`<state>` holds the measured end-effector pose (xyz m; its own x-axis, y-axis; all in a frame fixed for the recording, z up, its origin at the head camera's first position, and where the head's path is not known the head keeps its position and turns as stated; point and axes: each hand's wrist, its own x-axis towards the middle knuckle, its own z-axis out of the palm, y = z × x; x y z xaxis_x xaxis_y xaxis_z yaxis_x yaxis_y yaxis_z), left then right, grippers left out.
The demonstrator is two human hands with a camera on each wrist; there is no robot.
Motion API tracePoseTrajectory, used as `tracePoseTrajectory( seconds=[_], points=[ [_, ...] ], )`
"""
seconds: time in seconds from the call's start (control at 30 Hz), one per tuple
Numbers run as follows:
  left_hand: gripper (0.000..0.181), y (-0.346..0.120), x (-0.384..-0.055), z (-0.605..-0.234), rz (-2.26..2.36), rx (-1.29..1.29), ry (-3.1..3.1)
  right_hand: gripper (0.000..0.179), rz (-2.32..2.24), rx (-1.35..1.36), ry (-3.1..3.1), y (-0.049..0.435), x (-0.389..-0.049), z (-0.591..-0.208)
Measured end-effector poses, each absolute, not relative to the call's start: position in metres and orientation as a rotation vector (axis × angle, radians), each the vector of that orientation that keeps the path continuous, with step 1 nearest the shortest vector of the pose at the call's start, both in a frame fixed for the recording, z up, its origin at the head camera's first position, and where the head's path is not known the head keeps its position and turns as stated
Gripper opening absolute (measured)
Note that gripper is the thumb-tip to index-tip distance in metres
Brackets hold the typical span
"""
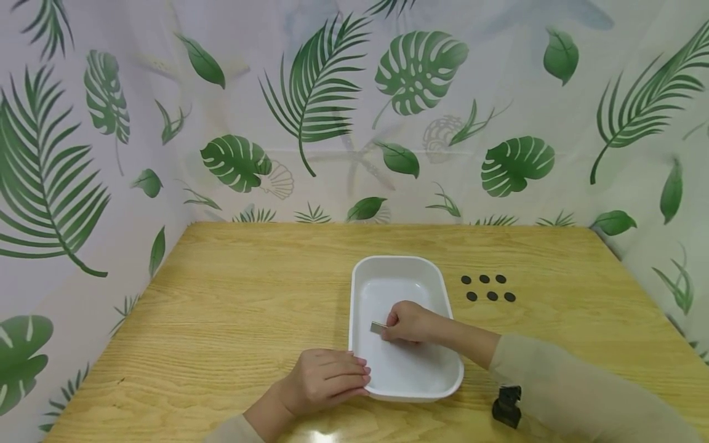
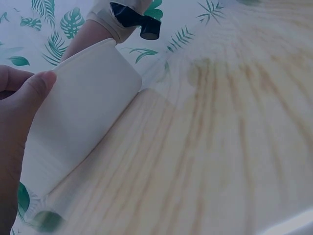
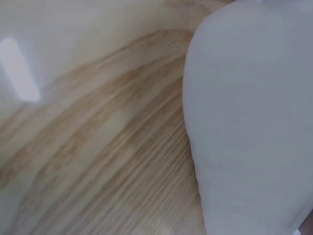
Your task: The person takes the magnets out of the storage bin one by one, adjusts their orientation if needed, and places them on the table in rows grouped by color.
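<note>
A white rectangular plastic tub (image 1: pixel 362 295) stands on the wooden table. My left hand (image 1: pixel 327 380) holds the tub's near left corner, fingers over the rim. In the left wrist view the thumb (image 2: pixel 41 83) presses on the tub's outer wall (image 2: pixel 90 98). Inside the tub, my right hand (image 1: pixel 412 321) pinches a small flat silver-grey rectangular piece (image 1: pixel 378 328) between thumb and curled fingers, low over the tub's floor. Whether the piece touches that floor I cannot tell. The right wrist view shows the tub's outer side (image 3: pixel 249 117) but not the right hand's fingers.
Several small black discs (image 1: pixel 492 296) lie in two rows on the table (image 1: pixel 249 289), right of the tub. A black wrist-camera mount (image 1: pixel 506 406) sits by the right sleeve (image 1: pixel 581 381). A leaf-patterned cloth (image 1: pixel 332 184) hangs behind and beside the table.
</note>
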<state>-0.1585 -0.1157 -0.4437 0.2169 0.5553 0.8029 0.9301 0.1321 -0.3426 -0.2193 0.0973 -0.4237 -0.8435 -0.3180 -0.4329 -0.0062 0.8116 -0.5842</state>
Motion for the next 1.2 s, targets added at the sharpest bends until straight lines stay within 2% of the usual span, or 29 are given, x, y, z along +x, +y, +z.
tracePoseTrajectory(
  seconds=[0.43,0.63,0.83,0.97,1.2],
  points=[
    [0.014,-0.115,-0.158,-0.445,-0.503,-1.540,-1.461,0.019,-0.804,-0.306,2.429,0.103,-0.220,-0.415],
    [0.014,-0.114,-0.158,-0.444,-0.505,-1.536,-1.456,0.009,-1.029,-0.249,2.291,0.106,-0.219,-0.409],
    [0.015,-0.115,-0.158,-0.445,-0.508,-1.539,-1.460,0.020,-1.160,-0.285,2.227,0.113,-0.219,-0.415],
    [0.015,-0.115,-0.158,-0.447,-0.512,-1.538,-1.465,0.021,-1.141,-0.312,2.255,0.113,-0.220,-0.417],
    [0.015,-0.115,-0.158,-0.448,-0.515,-1.532,-1.479,0.015,-0.796,-0.615,2.479,0.111,-0.220,-0.417]
  ],
)
